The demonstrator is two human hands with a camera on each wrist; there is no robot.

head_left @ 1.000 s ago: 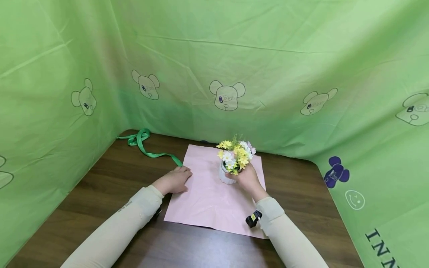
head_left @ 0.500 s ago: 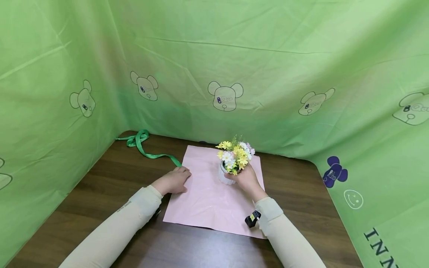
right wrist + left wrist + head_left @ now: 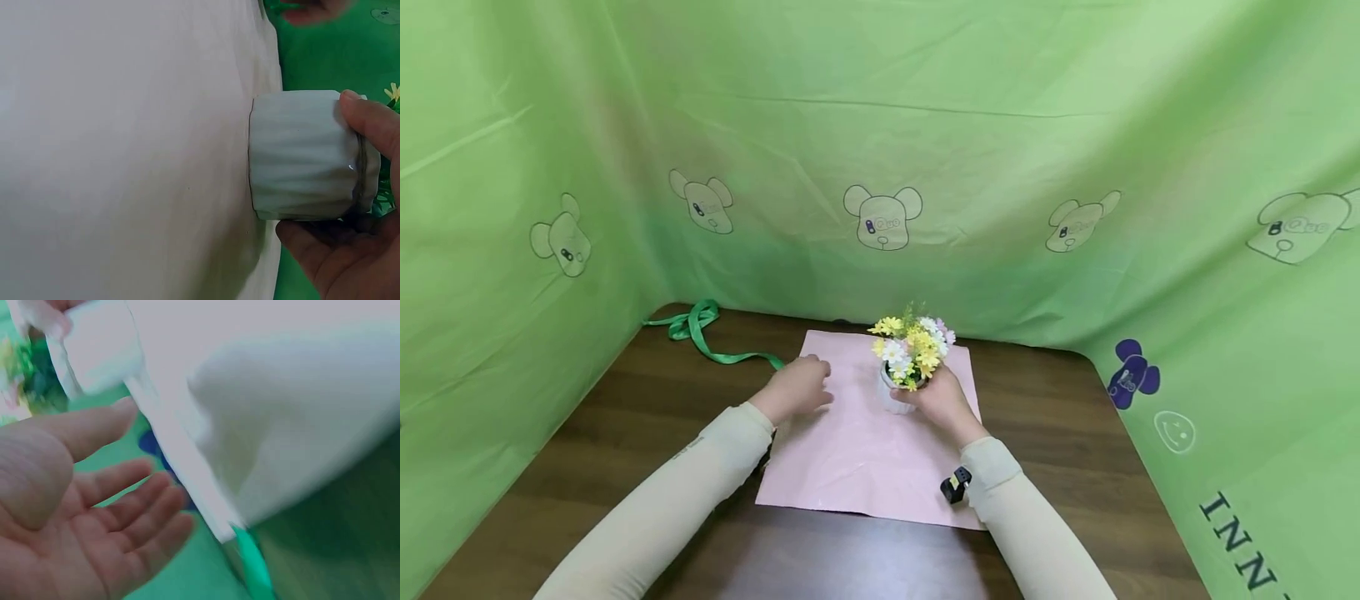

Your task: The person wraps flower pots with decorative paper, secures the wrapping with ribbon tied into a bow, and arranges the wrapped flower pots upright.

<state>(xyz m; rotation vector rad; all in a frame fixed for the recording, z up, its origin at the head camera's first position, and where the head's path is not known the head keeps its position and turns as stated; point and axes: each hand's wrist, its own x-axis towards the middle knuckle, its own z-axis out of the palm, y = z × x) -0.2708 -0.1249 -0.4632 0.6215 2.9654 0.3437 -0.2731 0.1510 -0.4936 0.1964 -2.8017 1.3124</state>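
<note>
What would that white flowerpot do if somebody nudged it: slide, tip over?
The white pot would probably slide before tipping, as its base looks nearly as wide as its rim. The glint near its rim suggests a smooth, perhaps slippery surface. The flowers spread wider than the pot, so a push up there might topple it more easily.

Pot [image 3: 303, 156] on paper [image 3: 850, 467] — ribbon [image 3: 697, 333] left.

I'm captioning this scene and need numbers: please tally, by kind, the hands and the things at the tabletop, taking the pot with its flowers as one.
Hands: 2 (left hand, right hand)
Pot of flowers: 1
Pink sheet: 1
Green ribbon: 1
Total: 5
</note>
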